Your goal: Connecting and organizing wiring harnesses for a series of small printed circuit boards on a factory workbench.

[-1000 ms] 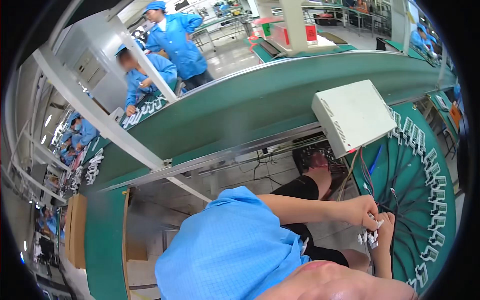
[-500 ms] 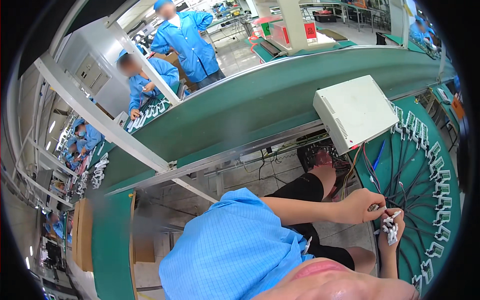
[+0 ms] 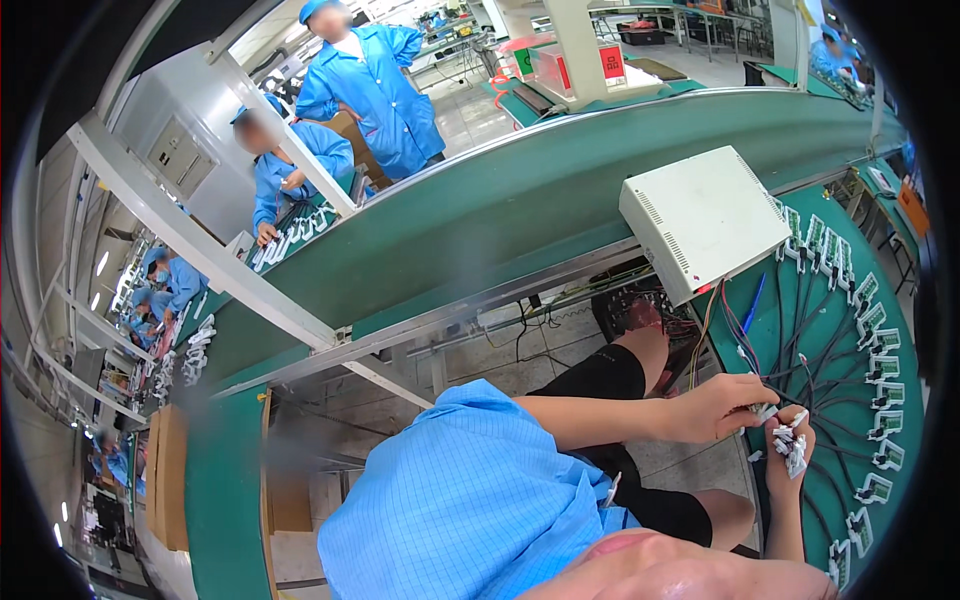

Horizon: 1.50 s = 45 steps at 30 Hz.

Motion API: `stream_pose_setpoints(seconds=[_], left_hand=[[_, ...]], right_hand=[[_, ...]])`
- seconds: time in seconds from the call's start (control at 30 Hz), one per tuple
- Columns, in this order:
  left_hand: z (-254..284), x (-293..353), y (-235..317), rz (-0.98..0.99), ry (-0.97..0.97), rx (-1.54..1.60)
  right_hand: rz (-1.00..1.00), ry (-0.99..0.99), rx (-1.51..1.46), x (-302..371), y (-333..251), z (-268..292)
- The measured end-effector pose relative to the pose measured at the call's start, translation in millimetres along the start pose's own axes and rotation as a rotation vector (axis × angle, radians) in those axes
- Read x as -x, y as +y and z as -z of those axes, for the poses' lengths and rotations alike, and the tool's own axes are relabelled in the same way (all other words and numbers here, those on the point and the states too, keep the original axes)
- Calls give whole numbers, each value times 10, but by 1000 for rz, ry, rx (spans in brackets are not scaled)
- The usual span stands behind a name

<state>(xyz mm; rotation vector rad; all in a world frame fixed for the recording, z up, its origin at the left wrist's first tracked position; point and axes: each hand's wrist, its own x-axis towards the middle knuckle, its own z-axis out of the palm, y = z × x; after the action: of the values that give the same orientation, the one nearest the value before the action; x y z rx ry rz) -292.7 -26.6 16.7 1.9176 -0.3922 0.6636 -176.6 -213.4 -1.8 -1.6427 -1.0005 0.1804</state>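
Note:
My left hand (image 3: 712, 408) reaches in from the left with thumb and fingertips pinched on a small whitish piece (image 3: 765, 410). Just beside those fingertips is my right hand (image 3: 783, 488), its fingers curled round a cluster of small white plastic pieces (image 3: 795, 452). The exact kind of these pieces is too small to make out. Both hands are held over the near edge of a green-topped table (image 3: 735, 335). Beyond them, black cables (image 3: 815, 370) fan out to small green circuit boards in white frames (image 3: 884, 368), set in a curved row.
A cream metal box (image 3: 705, 225) stands at the table's far left, with coloured wires (image 3: 712, 310) coming out. A blue pen (image 3: 755, 303) lies near it. A green conveyor belt (image 3: 480, 250) crosses ahead, behind a white metal post (image 3: 230, 255). Co-workers in blue (image 3: 370, 95) are beyond it.
My left fingers have shifted slightly and now pinch a whitish piece close to my right fingertips. The bunch of white pieces in my right hand has turned a little. The whole view has shifted slightly.

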Motion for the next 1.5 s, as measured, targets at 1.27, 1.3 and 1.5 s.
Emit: stream_pose_setpoints(seconds=[1.27, 1.3, 1.5], left_hand=[[122, -263, 307, 557, -295, 73], [147, -286, 317, 526, -314, 62], [274, -574, 307, 492, -296, -132]], right_hand=[[313, -136, 195, -90, 105, 9], [315, -139, 193, -89, 109, 16], [385, -57, 276, -43, 333, -113]])
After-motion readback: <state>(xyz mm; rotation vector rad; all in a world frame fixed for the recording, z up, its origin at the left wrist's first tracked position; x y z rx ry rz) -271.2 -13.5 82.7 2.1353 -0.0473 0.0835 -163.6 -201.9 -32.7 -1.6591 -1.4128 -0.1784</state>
